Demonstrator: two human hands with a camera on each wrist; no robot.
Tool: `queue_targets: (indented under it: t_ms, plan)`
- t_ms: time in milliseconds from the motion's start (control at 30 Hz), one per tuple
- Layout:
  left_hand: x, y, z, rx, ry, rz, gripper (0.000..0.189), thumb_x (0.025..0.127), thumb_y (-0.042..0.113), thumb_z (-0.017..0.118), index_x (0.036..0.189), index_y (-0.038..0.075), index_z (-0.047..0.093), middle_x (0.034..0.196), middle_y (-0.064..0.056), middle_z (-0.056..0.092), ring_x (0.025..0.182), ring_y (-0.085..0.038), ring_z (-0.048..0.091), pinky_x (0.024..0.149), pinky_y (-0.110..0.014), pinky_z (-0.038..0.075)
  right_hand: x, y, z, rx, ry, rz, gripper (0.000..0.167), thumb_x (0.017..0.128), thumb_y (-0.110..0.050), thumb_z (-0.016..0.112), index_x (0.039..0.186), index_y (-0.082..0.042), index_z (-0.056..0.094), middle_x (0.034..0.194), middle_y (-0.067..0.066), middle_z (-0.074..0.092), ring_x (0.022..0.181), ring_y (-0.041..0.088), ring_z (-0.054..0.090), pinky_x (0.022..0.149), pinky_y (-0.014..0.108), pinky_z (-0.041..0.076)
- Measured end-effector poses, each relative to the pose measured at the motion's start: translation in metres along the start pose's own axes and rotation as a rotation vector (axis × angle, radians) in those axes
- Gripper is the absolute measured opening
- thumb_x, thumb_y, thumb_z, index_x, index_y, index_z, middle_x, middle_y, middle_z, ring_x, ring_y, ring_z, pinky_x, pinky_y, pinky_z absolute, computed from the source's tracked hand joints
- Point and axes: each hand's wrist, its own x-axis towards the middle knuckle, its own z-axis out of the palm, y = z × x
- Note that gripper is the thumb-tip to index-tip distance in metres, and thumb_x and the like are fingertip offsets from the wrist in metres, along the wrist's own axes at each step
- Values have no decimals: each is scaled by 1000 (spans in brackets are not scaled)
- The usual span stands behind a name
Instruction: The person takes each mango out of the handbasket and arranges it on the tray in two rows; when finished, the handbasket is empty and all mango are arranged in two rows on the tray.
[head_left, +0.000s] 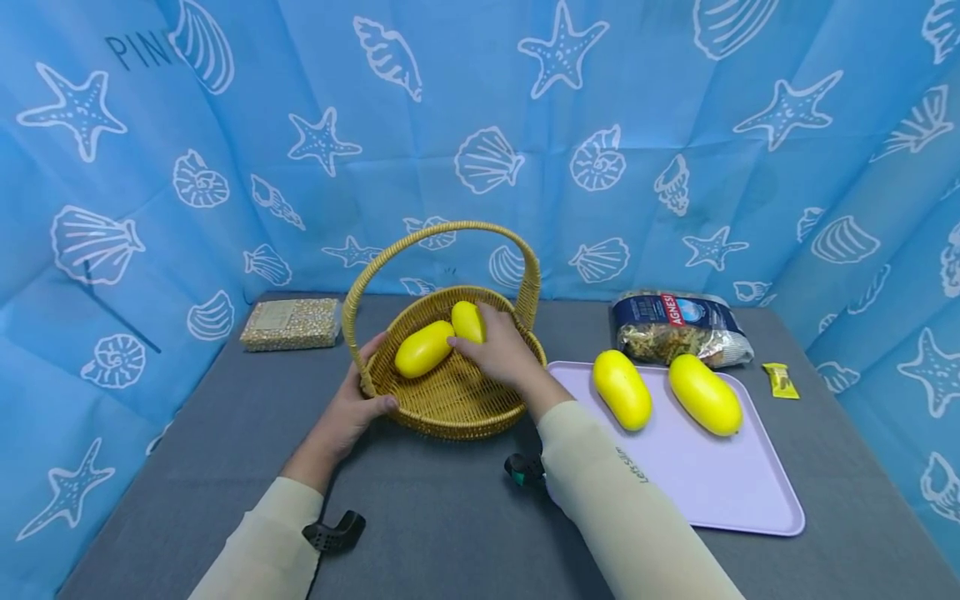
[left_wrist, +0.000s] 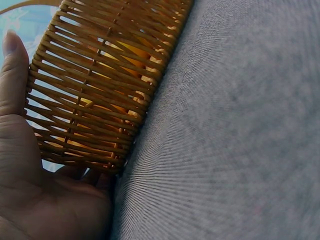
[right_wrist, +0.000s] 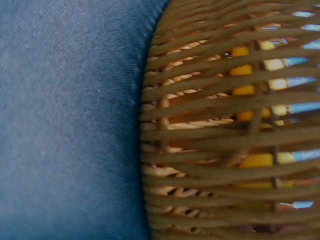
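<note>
A wicker basket with a tall arched handle stands on the table. My left hand grips its left side, the thumb at the front and the fingers round the outer wall; the left wrist view shows the thumb beside the weave. Inside the basket lies one smooth yellow oval melon. My right hand reaches in over the right rim and holds a second yellow melon, partly hidden by the fingers. Only yellow patches show through the basket wall in the right wrist view.
To the right, a lilac tray bears two more yellow melons. Behind it lies a pasta bag, with a small yellow wrapped packet at its right. A packet of pale grains sits at the back left. Blue curtains surround the table.
</note>
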Motion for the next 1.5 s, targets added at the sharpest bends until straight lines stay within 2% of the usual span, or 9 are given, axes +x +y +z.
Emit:
queue_targets:
  t_ms: [100,233,533,667,800,1000,1500]
  plan:
    - [0,0,0,-2,-1,-3,99,100,3,80,176,25,20,179,-10,17,154,-37,29,110,-31,45,3,0,4,-87,9,20,80,108,-36,72,171,-7,32,158,23,44,128,35,55,104,52,48]
    - [0,1,1,-5,5,-5,100,99,3,81,176,24,21,179,-9,16,155,-37,27,111,-30,44,4,-2,6,-157,16,38,75,108,-25,72,170,-9,34,155,22,48,131,34,55,106,51,47]
    - [0,2,2,8,13,-12,99,99,-1,79,176,25,21,179,-9,15,156,-37,25,111,-31,44,0,-4,4,-132,2,70,77,105,-20,76,170,-13,36,153,20,54,132,36,56,105,53,47]
    - [0,2,2,8,12,-15,100,99,0,79,176,24,21,179,-10,15,157,-37,25,111,-31,44,-1,-5,2,-72,38,34,76,105,-15,75,170,-14,37,153,18,53,131,34,55,106,52,47]
    - [0,1,1,9,14,-16,100,99,1,80,176,24,20,179,-10,16,156,-37,26,111,-30,44,-5,-7,0,-16,71,-49,75,104,-12,75,170,-16,38,155,16,50,130,32,54,108,52,46]
    - [1,0,0,-1,8,-6,100,99,0,80,176,23,20,179,-11,16,155,-37,27,111,-30,44,-15,-10,-4,2,77,-152,78,103,-15,79,169,-15,39,157,17,48,130,32,54,109,52,45]
    - [0,-1,-1,-11,1,-5,100,99,2,80,176,25,20,178,-13,17,152,-36,32,107,-31,48,-61,-13,-18,58,45,-233,79,99,-21,84,167,-18,44,152,12,51,123,28,55,101,52,48]
